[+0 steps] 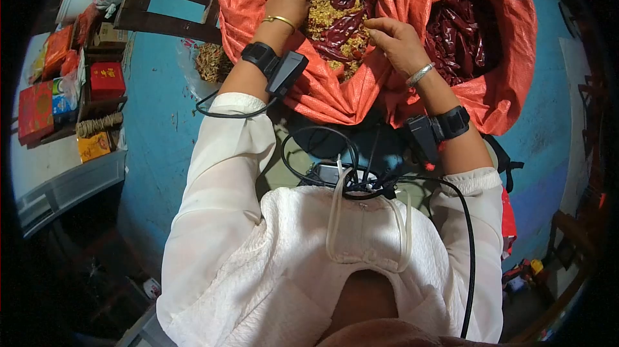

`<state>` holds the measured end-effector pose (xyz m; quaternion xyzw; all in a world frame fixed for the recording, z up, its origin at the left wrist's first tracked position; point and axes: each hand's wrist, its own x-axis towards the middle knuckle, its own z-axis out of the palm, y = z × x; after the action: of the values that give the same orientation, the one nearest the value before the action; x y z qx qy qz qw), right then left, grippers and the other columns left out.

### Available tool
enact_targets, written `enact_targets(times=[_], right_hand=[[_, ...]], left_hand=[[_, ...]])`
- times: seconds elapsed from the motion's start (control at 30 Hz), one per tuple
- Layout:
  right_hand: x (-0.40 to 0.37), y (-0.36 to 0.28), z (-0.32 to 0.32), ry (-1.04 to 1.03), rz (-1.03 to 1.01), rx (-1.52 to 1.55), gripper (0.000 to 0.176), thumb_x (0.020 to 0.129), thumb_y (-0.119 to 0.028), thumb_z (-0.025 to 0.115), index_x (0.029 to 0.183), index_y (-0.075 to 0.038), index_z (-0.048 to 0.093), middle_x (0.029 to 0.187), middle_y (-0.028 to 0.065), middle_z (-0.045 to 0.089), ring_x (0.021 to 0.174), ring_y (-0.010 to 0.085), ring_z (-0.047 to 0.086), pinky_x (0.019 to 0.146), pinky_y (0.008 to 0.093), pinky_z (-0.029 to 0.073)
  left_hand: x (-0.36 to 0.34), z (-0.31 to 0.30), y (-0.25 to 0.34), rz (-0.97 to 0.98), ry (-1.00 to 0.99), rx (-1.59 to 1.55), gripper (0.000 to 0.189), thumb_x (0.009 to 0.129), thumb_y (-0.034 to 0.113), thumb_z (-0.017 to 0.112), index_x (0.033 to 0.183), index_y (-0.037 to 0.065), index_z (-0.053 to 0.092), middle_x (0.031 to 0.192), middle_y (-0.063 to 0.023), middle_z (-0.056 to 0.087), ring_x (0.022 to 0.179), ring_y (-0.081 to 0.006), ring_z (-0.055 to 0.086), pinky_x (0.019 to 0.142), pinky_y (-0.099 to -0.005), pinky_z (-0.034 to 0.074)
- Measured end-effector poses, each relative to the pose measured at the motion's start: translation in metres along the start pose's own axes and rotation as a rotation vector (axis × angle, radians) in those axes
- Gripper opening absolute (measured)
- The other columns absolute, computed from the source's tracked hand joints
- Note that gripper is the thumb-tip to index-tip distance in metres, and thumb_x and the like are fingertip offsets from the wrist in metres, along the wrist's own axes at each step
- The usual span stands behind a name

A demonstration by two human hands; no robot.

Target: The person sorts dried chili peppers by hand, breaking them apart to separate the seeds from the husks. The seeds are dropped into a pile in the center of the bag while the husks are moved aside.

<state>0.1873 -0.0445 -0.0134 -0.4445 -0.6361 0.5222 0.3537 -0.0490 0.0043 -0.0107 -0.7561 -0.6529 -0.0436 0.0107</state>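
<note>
An orange-red woven sack [335, 99] stands open in front of me. Inside it lie yellow, crumbly bits [325, 18] among shiny, wrinkled dark red pieces that resemble dried chilies. My left hand [289, 4] is at the sack's left rim, its fingers curled down and partly hidden. Over the right part of the opening reaches my right hand [396, 43], thumb and index finger drawn together close to the yellow bits. Whatever either hand pinches is too small or hidden. A second orange-red sack [516, 44] to the right holds similar dark red contents [458, 41].
A clear plastic bag of brown, stalk-like pieces [213, 62] lies on the blue floor [155, 121], near a wooden chair [164, 23]. Red boxes [106, 81] and packets fill a shelf at left. Black cables [322, 129] loop before my waist.
</note>
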Motion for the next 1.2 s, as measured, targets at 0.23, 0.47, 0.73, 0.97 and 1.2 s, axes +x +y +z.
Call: enact_targets(times=[0.23, 0.47, 0.73, 0.97, 1.2], right_hand=[[0.000, -0.017, 0.004, -0.042, 0.078, 0.016, 0.023, 0.079, -0.013, 0.053, 0.097, 0.000, 0.059, 0.069, 0.0027, 0.058, 0.060, 0.0088, 0.053, 0.055, 0.0230, 0.043], [0.001, -0.014, 0.004, -0.042, 0.121, 0.064, 0.021, 0.079, -0.012, 0.053, 0.096, 0.000, 0.059, 0.069, 0.0020, 0.057, 0.059, 0.0088, 0.051, 0.054, 0.0233, 0.043], [0.004, -0.018, 0.004, -0.108, 0.158, -0.016, 0.022, 0.082, -0.012, 0.052, 0.100, -0.001, 0.057, 0.075, -0.0018, 0.057, 0.060, 0.0035, 0.048, 0.051, 0.0171, 0.038], [0.004, -0.020, 0.004, -0.101, 0.173, 0.034, 0.022, 0.081, -0.013, 0.053, 0.098, -0.001, 0.058, 0.071, 0.0006, 0.057, 0.057, 0.0064, 0.049, 0.051, 0.0203, 0.040], [0.002, -0.019, 0.003, -0.119, 0.158, 0.005, 0.021, 0.083, -0.013, 0.052, 0.100, -0.002, 0.057, 0.074, -0.0025, 0.055, 0.056, 0.0026, 0.045, 0.047, 0.0169, 0.035]], left_hand=[[-0.012, 0.002, 0.014, 0.267, -0.095, -0.081, 0.020, 0.074, 0.018, 0.057, 0.092, 0.013, 0.062, 0.089, -0.0102, 0.060, 0.082, -0.0280, 0.056, 0.073, -0.0375, 0.045], [-0.008, 0.006, -0.007, 0.197, 0.079, -0.169, 0.021, 0.077, 0.024, 0.052, 0.091, 0.015, 0.064, 0.086, -0.0105, 0.059, 0.085, -0.0282, 0.055, 0.074, -0.0384, 0.045], [-0.006, -0.013, -0.002, -0.017, 0.029, -0.264, 0.022, 0.075, 0.028, 0.056, 0.086, 0.012, 0.066, 0.082, -0.0120, 0.062, 0.079, -0.0282, 0.058, 0.073, -0.0379, 0.045], [0.003, -0.012, -0.001, -0.021, 0.056, -0.133, 0.026, 0.075, 0.033, 0.058, 0.085, 0.010, 0.066, 0.081, -0.0122, 0.062, 0.075, -0.0294, 0.059, 0.069, -0.0368, 0.046], [0.009, 0.011, 0.006, -0.050, 0.074, -0.218, 0.024, 0.073, 0.026, 0.060, 0.091, 0.011, 0.064, 0.088, -0.0122, 0.061, 0.081, -0.0284, 0.058, 0.073, -0.0361, 0.046]])
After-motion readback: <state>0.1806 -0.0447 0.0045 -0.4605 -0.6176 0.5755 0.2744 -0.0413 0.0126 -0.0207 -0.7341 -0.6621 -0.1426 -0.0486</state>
